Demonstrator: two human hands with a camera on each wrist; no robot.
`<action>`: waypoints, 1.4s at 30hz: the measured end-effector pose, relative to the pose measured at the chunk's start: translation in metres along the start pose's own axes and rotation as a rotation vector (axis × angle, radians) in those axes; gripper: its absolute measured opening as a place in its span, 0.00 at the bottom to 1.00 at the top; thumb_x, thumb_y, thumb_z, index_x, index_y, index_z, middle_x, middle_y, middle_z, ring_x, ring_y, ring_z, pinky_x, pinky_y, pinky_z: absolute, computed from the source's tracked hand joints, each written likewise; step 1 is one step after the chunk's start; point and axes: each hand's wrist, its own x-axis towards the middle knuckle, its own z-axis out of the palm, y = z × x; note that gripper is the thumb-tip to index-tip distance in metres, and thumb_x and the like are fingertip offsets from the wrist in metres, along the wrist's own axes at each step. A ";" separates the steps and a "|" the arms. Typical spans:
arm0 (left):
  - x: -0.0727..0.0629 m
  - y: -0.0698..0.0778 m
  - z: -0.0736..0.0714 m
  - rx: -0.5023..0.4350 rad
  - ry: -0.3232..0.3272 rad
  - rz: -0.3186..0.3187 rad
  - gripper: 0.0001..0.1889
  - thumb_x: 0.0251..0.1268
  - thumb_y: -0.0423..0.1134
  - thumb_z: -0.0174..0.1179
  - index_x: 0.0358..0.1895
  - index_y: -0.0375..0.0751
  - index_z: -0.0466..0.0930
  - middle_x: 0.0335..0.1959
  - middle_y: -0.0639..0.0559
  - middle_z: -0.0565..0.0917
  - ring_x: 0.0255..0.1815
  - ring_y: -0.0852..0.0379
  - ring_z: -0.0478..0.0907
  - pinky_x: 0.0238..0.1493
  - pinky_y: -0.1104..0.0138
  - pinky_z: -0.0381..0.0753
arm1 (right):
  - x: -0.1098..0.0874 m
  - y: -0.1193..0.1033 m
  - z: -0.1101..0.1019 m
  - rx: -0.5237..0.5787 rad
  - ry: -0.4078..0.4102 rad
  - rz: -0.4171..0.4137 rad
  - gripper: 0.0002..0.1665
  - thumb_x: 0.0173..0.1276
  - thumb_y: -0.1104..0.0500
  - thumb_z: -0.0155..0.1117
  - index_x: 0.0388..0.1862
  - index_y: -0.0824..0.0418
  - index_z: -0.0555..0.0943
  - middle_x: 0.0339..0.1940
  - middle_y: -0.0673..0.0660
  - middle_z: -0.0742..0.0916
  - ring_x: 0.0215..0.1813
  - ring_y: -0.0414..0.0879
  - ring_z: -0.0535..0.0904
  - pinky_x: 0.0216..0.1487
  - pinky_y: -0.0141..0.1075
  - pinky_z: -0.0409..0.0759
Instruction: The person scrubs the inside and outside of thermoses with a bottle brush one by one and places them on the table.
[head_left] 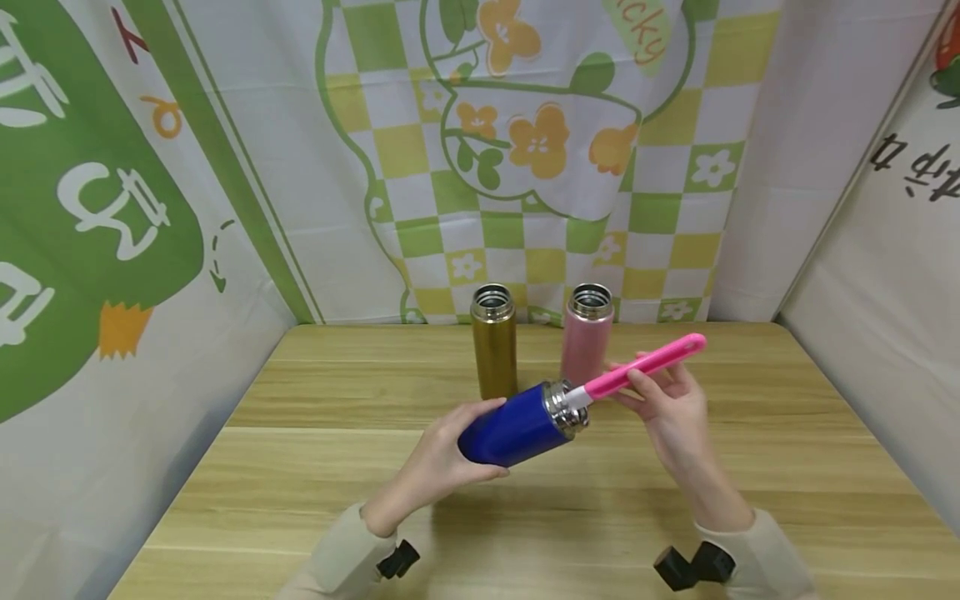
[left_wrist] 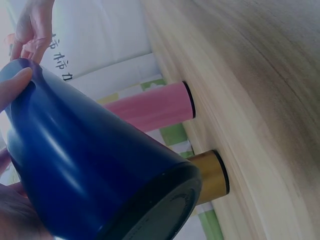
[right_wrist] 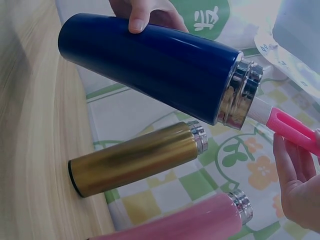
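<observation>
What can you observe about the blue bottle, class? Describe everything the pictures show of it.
The blue bottle has a smooth, glossy body, a shiny, ridged, metal-looking neck and a dark base. It is uncapped and held tilted above the table, its neck higher than its base and toward the person's right. The left hand grips its body. The white shaft of a pink-handled tool runs into the neck; the bottle's inside is hidden.

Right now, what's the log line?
left grip: holds blue flask | right grip: pinches pink-handled tool, white shaft in flask neck | gold flask, pink flask: upright, uncapped
</observation>
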 end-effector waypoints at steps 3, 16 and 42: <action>-0.002 -0.001 0.000 0.005 -0.009 0.011 0.39 0.29 0.42 0.74 0.56 0.45 0.70 0.48 0.48 0.77 0.48 0.53 0.74 0.46 0.58 0.74 | -0.001 0.002 -0.004 0.033 -0.005 -0.030 0.13 0.59 0.75 0.53 0.40 0.63 0.76 0.34 0.57 0.84 0.40 0.51 0.81 0.42 0.45 0.76; -0.006 -0.001 -0.007 0.051 -0.037 0.012 0.39 0.30 0.42 0.74 0.55 0.44 0.69 0.49 0.48 0.77 0.50 0.51 0.73 0.46 0.55 0.73 | 0.004 -0.009 -0.019 0.124 -0.067 -0.140 0.12 0.59 0.75 0.53 0.42 0.69 0.76 0.35 0.60 0.84 0.40 0.54 0.81 0.41 0.48 0.75; -0.015 -0.002 -0.018 0.101 -0.014 0.024 0.40 0.29 0.43 0.74 0.56 0.45 0.70 0.49 0.50 0.77 0.49 0.52 0.74 0.46 0.57 0.74 | 0.001 -0.037 -0.017 0.160 -0.008 -0.134 0.14 0.60 0.78 0.46 0.40 0.71 0.76 0.35 0.62 0.84 0.39 0.54 0.81 0.40 0.47 0.74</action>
